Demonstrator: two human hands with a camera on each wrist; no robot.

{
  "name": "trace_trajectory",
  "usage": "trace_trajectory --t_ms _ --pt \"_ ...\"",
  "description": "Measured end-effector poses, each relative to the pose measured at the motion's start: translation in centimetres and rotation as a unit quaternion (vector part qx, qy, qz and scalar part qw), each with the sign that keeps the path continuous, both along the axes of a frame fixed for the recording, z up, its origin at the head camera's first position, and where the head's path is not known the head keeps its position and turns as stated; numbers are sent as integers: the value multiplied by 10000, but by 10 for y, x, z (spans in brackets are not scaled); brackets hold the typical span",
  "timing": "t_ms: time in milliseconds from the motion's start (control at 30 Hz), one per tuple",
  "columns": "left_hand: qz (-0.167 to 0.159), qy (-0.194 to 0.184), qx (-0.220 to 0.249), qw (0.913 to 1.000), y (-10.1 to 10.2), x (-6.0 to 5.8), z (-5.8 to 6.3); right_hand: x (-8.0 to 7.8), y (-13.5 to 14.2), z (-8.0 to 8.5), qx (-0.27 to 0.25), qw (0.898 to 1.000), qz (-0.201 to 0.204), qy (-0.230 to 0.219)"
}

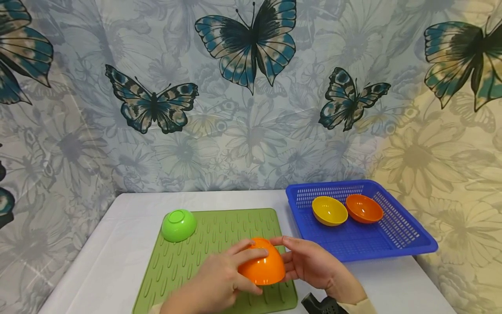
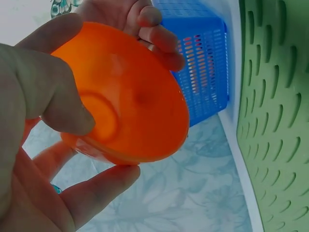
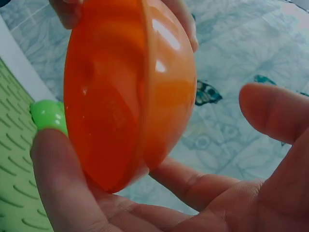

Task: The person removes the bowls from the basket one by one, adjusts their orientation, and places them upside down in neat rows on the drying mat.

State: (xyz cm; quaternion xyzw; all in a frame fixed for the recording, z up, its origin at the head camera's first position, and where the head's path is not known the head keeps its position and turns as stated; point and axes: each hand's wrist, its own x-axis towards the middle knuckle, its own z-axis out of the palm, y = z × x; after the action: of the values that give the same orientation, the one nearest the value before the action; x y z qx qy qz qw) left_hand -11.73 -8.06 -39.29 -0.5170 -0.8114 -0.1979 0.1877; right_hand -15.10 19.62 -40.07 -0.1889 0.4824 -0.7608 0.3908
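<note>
An orange bowl is held tilted over the front right of the green mat. My left hand grips it from the left, fingers and thumb spread across its outside. In the left wrist view, the base ring of the orange bowl lies under a left fingertip. Its hollow side shows in the right wrist view. At the bowl's right edge is my right hand, its fingers loosely extended with tips right at the rim. A green bowl sits upside down on the mat's back left corner.
A blue basket stands at the right of the white table. Inside it, a yellow bowl and a darker orange bowl lie side by side. Behind the table hangs a butterfly-patterned cloth.
</note>
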Motion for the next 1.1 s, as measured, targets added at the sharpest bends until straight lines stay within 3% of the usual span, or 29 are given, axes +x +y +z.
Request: trace_trajectory --t_ms 200,467,900,1100 --pt "-330 420 -84 9985 5 0 -2 0 0 -5 -35 9995 280 166" --pt "-460 999 -258 9936 11 0 -10 1 -4 -7 336 9993 159 -60" --pt "-575 1232 -506 9894 12 1 -11 6 -12 -15 788 9967 -184 35" --pt "-505 1170 -676 9895 13 4 -11 6 -14 -19 892 9955 -333 0"
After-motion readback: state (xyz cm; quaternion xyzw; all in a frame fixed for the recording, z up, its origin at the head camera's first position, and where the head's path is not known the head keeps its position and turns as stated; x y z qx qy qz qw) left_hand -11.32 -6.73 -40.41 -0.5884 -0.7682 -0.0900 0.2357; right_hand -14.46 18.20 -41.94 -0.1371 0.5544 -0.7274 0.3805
